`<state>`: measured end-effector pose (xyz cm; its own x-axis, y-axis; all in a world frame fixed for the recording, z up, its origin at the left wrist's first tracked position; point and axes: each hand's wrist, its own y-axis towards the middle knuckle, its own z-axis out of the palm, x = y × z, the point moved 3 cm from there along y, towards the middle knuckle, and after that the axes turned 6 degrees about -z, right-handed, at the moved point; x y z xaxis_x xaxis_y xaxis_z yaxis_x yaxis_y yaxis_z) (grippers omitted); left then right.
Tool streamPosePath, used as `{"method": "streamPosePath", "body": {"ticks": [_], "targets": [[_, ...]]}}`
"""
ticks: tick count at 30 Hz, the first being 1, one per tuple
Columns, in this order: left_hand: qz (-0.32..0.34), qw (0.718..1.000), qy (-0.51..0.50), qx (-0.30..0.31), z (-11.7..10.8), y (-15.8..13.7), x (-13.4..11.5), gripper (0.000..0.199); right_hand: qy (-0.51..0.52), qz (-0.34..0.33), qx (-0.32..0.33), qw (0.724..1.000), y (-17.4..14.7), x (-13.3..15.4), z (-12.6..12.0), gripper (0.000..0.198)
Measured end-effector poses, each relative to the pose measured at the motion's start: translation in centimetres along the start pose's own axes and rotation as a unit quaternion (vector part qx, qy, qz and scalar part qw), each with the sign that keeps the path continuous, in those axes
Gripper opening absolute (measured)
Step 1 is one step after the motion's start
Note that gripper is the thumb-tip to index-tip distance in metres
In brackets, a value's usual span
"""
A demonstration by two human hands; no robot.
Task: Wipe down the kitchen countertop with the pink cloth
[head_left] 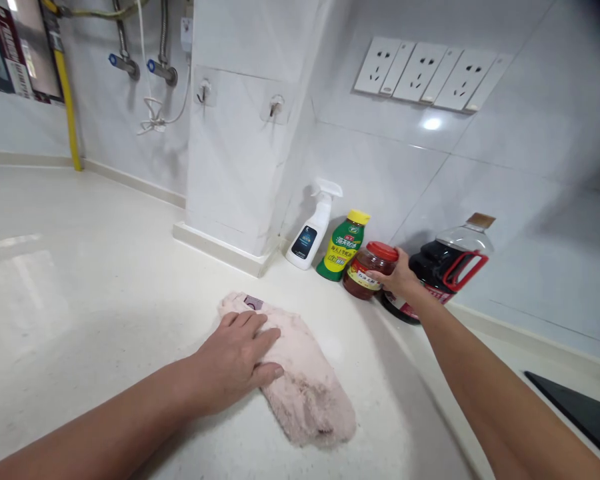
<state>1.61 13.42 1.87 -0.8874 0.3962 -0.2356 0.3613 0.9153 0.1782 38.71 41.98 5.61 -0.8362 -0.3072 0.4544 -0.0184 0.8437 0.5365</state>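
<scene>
My left hand (243,353) lies flat on a pale pink cloth (310,380), its fingers stretched out over the cloth's upper left part. Dark stains mark the cloth's near end. With thumb and fingers round its side, my right hand (403,277) grips a glass jar (364,288) with a red lid and reddish-brown contents. The jar stands on the white counter (130,320); the fingers behind it are hidden. Just left of the jar is a green squeeze bottle (343,247) with a yellow cap. Right of it, partly behind my wrist, stands a large jug of dark liquid (433,267) with a red handle.
A white spray bottle (313,230) stands beside the wall pillar (235,167). Sockets (425,73) are set in the tiled wall. A black flat panel (580,413) lies at the right edge. A yellow hose (67,107) and valves (163,72) are at the back left.
</scene>
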Motion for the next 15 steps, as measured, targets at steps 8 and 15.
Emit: {"method": "streamPosePath", "body": {"ticks": [8, 15], "targets": [[0.019, 0.999, -0.011, -0.028, 0.3, 0.1, 0.5, 0.045, 0.024, -0.014, -0.058, 0.998, -2.6, 2.2, -0.5, 0.112], [-0.037, 0.980, -0.117, -0.160, -0.6, 0.7, 2.0, 0.055, 0.160, -0.268, 0.165, 0.936, -17.4, 17.7, 2.8, 0.058]]}}
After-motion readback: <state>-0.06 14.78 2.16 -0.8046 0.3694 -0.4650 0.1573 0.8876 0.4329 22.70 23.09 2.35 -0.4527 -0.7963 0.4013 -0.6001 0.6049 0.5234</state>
